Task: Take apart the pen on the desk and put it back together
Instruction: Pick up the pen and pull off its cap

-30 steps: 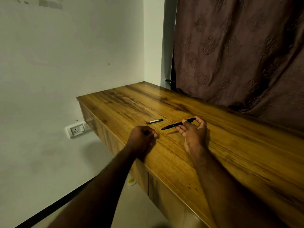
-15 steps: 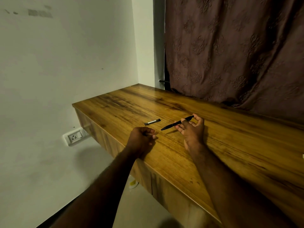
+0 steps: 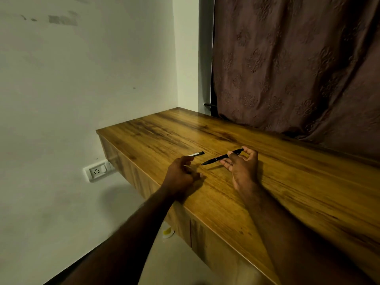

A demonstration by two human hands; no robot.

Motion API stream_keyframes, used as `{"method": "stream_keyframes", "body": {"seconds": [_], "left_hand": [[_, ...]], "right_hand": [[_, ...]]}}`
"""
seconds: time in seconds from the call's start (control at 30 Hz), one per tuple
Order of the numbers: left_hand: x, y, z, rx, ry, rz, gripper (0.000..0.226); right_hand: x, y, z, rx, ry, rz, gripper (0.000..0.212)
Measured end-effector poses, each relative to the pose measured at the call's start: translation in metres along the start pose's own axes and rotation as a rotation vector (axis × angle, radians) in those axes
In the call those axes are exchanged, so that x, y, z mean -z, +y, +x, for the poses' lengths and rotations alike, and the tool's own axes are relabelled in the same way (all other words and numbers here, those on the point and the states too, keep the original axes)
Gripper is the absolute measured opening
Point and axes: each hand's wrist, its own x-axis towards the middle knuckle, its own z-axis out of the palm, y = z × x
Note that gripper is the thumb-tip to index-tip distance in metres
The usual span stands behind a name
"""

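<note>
A slim black pen (image 3: 218, 158) points its tip to the left, just above the wooden desk (image 3: 287, 186). My right hand (image 3: 242, 167) holds it by its rear half between thumb and fingers. A short pen part (image 3: 196, 154), pale with a dark end, lies on the desk farther left. My left hand (image 3: 182, 175) rests near the desk's front edge just below that part, fingers loosely spread, with nothing visible in it.
A brown patterned curtain (image 3: 298, 64) hangs behind the desk. A white wall (image 3: 82, 79) with a socket (image 3: 96, 170) lies to the left. A small yellow and white object (image 3: 167, 232) sits on the floor under the desk edge.
My left hand's fingers have uncurled from a loose fist and reached toward the short pen part. The right hand still holds the pen in about the same place.
</note>
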Motion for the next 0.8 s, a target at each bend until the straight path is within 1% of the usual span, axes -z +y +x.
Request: {"method": "stream_keyframes", "body": {"seconds": [0.07,0.1,0.17,0.2,0.23,0.27,0.3,0.37,0.4,0.43,0.47,0.53,0.6,0.67,0.8], "left_hand": [[-0.001,-0.004,0.003,-0.084,-0.059,0.135,0.054],[-0.003,-0.006,0.004,-0.137,-0.087,0.237,0.056],[-0.007,-0.011,0.009,-0.29,-0.072,0.573,0.06],[-0.008,-0.013,0.012,-0.375,-0.035,0.74,0.057],[-0.01,-0.012,0.014,-0.448,0.013,0.855,0.05],[-0.011,-0.01,0.016,-0.489,0.036,0.915,0.044],[-0.013,-0.007,0.017,-0.504,0.034,0.929,0.046],[-0.013,-0.005,0.022,-0.51,0.001,0.912,0.06],[-0.013,-0.006,0.025,-0.513,-0.009,0.927,0.061],[-0.012,-0.007,0.029,-0.5,-0.008,0.964,0.054],[-0.011,-0.01,0.032,-0.49,0.0,1.008,0.046],[-0.013,-0.012,0.035,-0.472,0.021,1.069,0.043],[-0.016,-0.013,0.036,-0.475,0.034,1.094,0.041],[-0.017,-0.013,0.036,-0.475,0.043,1.097,0.039],[-0.015,-0.015,0.04,-0.488,0.016,0.966,0.036]], "right_hand": [[-0.003,0.003,0.0,0.006,-0.035,-0.038,0.048],[-0.004,0.005,0.0,0.009,-0.06,-0.054,0.049],[-0.007,0.009,-0.002,0.016,-0.109,-0.084,0.049],[-0.007,0.011,-0.003,0.019,-0.126,-0.097,0.047],[-0.008,0.012,-0.002,0.018,-0.138,-0.109,0.044],[-0.007,0.013,-0.002,0.012,-0.147,-0.123,0.04],[-0.006,0.014,-0.001,0.002,-0.158,-0.139,0.035],[-0.005,0.014,0.001,-0.025,-0.192,-0.195,0.022],[-0.004,0.015,0.003,-0.04,-0.212,-0.231,0.015],[-0.003,0.015,0.004,-0.058,-0.235,-0.258,0.008],[-0.003,0.014,0.005,-0.079,-0.256,-0.278,0.006],[-0.002,0.009,0.011,-0.123,-0.299,-0.299,0.011],[0.001,0.005,0.016,-0.14,-0.337,-0.313,0.009],[0.003,0.004,0.017,-0.119,-0.361,-0.354,0.007],[0.004,0.006,0.014,-0.063,-0.4,-0.444,0.005]]}}
